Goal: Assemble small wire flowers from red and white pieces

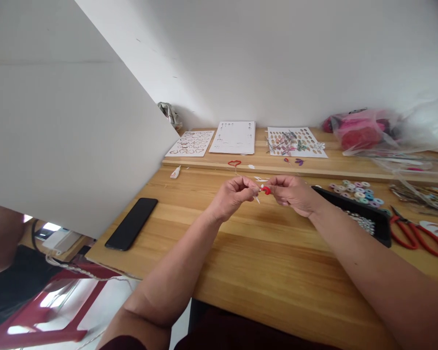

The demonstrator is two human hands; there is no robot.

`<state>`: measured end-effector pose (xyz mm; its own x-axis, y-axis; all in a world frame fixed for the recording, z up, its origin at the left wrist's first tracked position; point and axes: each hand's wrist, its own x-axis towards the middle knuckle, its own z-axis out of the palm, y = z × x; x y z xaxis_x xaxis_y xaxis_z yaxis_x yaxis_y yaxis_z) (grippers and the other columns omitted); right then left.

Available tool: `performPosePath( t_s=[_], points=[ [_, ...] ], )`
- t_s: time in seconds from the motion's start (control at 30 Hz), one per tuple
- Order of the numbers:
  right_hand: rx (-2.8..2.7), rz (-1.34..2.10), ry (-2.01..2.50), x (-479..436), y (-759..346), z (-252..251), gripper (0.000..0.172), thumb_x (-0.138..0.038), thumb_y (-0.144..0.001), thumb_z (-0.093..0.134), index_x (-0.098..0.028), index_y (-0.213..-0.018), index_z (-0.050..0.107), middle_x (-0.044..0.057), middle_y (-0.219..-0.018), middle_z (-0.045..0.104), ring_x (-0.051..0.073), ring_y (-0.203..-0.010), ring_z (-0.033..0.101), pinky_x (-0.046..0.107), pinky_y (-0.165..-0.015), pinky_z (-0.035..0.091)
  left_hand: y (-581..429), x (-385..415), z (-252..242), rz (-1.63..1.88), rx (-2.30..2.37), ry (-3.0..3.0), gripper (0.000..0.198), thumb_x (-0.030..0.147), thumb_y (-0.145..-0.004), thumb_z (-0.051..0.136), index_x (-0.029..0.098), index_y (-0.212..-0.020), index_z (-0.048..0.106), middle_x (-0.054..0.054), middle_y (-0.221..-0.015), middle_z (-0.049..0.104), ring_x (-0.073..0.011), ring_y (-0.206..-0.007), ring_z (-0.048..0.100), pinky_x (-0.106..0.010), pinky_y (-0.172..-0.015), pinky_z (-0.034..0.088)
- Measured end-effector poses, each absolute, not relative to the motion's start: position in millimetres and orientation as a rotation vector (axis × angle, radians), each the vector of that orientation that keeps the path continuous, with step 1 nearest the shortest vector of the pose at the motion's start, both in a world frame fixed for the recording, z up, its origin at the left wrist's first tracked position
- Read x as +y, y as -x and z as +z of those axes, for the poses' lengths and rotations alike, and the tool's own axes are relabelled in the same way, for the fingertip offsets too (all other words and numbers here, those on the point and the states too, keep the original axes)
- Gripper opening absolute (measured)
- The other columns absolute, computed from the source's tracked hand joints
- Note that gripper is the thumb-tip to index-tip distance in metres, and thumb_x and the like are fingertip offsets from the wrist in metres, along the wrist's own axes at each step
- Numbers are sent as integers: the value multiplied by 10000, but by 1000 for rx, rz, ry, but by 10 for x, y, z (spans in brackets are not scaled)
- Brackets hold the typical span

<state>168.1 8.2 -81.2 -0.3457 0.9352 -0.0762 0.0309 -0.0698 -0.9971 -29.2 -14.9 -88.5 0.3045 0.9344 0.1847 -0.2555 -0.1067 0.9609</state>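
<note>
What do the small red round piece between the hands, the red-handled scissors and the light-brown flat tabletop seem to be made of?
Red piece: perhaps thread or plastic; too small to tell, finish included.
Scissors: dark blades, apparently metal; smooth, evenly red handles suggest plastic.
Tabletop: wood or laminate, satin, judging by grain streaks and soft sheen.

1. I see the left hand [237, 193] pinching a small white strip [257, 199] at its fingertips.
2. Facing it, the right hand [291, 194] grips a small red piece [266, 190] above the wooden table [263, 262].
3. To the left I find a black phone [131, 223] and, farther back, a white tube [175, 172].
4. To the right, a black tray [385, 226] holds beads [365, 223], with red-handled scissors [416, 232] just beside it.
5. Along the back ledge [261, 141] I make out three white sheets [231, 138].
</note>
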Motion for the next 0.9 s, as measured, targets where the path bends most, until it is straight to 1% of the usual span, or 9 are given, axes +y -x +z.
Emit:
performPosePath(
  t_s=[0.1,0.2,0.33,0.43,0.6,0.77,0.9],
  points=[
    [-1442,1600,1092,50,-1645,-831,403,-471,-608,873,-177,-697,613,-69,-548,437,38,-439,274,248,-437,149,285,-147,-883,1216,736,-1234,305,389,-721,794,137,-743,623,-32,-826,661,-93,-716,551,-248,-698,443],
    [-1524,1595,1119,-5,-1621,-791,367,-445,-646,845,-183,-718,599,-61,-576,459,48,-462,289,244,-447,157,280,-132,-888,1271,779,-1209,302,381,-714,789,138,-739,612,-16,-766,640,-86,-687,534,-248,-694,434],
    [-1768,1391,1127,-75,-1615,-695,274,-410,-738,765,-177,-720,622,-52,-564,445,77,-515,327,256,-485,212,274,-108,-907,1332,845,-1184,287,364,-714,773,140,-736,594,0,-707,616,-80,-651,516,-246,-678,418],
    [-1929,1212,1124,-134,-1611,-617,238,-385,-780,716,-173,-709,635,-43,-580,433,90,-544,339,267,-506,225,271,-101,-918,1347,879,-1195,275,347,-717,765,142,-727,581,9,-680,604,-78,-636,509,-248,-674,413],
    [-1995,959,1172,-252,-1603,-482,207,-373,-823,674,-181,-747,660,-65,-537,326,84,-506,262,273,-491,176,276,-106,-901,1311,857,-1242,288,356,-713,780,140,-717,589,0,-699,625,-86,-665,539,-250,-683,419],
    [-1948,797,1184,-262,-1631,-393,181,-353,-829,674,-186,-765,697,-69,-495,294,80,-475,230,280,-475,152,274,-148,-866,1172,782,-1327,312,378,-707,805,129,-726,618,-11,-708,636,-91,-668,547,-259,-693,433],
    [-1901,790,1164,-198,-1659,-393,178,-348,-818,700,-193,-729,699,-68,-464,293,74,-452,218,284,-459,130,264,-194,-851,1078,735,-1357,317,392,-719,811,123,-741,643,-26,-748,648,-108,-712,576,-274,-726,453]
  ],
)
